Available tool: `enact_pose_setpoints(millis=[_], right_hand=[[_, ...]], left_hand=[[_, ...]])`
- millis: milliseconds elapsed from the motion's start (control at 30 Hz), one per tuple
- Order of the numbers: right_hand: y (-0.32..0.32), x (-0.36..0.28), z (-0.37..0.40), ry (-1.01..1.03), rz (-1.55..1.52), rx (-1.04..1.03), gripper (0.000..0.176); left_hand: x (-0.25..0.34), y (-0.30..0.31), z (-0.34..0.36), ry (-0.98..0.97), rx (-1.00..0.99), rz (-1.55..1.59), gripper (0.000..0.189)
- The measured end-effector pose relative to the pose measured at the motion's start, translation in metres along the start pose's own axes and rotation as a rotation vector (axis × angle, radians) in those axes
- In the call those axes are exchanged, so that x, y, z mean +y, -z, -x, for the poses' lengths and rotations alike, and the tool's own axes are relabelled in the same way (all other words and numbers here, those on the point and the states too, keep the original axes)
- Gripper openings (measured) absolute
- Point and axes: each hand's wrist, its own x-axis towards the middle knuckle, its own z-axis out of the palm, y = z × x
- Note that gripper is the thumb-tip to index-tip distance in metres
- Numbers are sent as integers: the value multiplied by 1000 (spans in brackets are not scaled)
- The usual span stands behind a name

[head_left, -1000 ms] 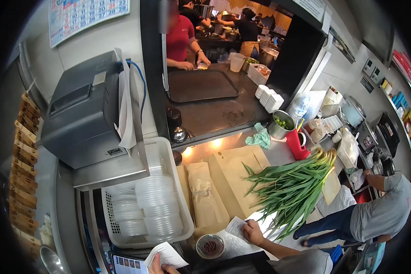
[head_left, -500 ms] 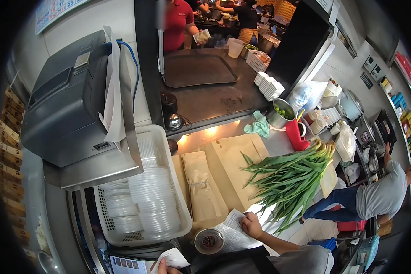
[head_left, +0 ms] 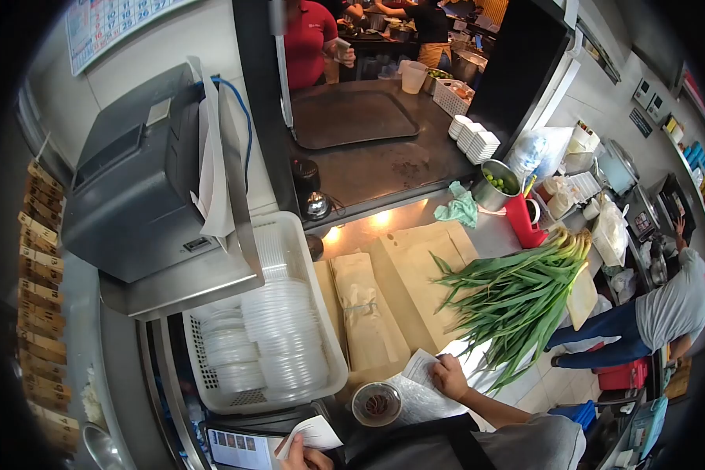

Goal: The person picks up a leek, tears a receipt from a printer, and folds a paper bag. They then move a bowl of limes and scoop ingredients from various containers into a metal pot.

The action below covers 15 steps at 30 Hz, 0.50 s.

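Our left hand (head_left: 305,457) pinches a paper slip (head_left: 319,432) near the white basket (head_left: 339,374), our curled right hand (head_left: 450,377) a second slip (head_left: 420,368) beside brown paper (head_left: 411,270), both likely light, limp, best held by the edges

I note the right hand (head_left: 450,377) curled, fingers bent inward, its bare forearm (head_left: 495,407) slanting back to a sleeved upper arm (head_left: 547,443). I have the left hand (head_left: 307,457) low in view, thumb pointing upward.
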Motion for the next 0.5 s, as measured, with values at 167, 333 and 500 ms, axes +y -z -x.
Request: enact_pose_setpoints(millis=[167, 333, 500], right_hand=[[1, 0, 2, -1, 20, 5, 14], [1, 1, 2, 7, 12, 17, 14], [1, 1, 2, 14, 18, 27, 14]], left_hand=[[2, 6, -1, -28, -78, 8, 23], [2, 9, 0, -40, -111, -6, 28], [3, 8, 4, -18, -107, -32, 28]])
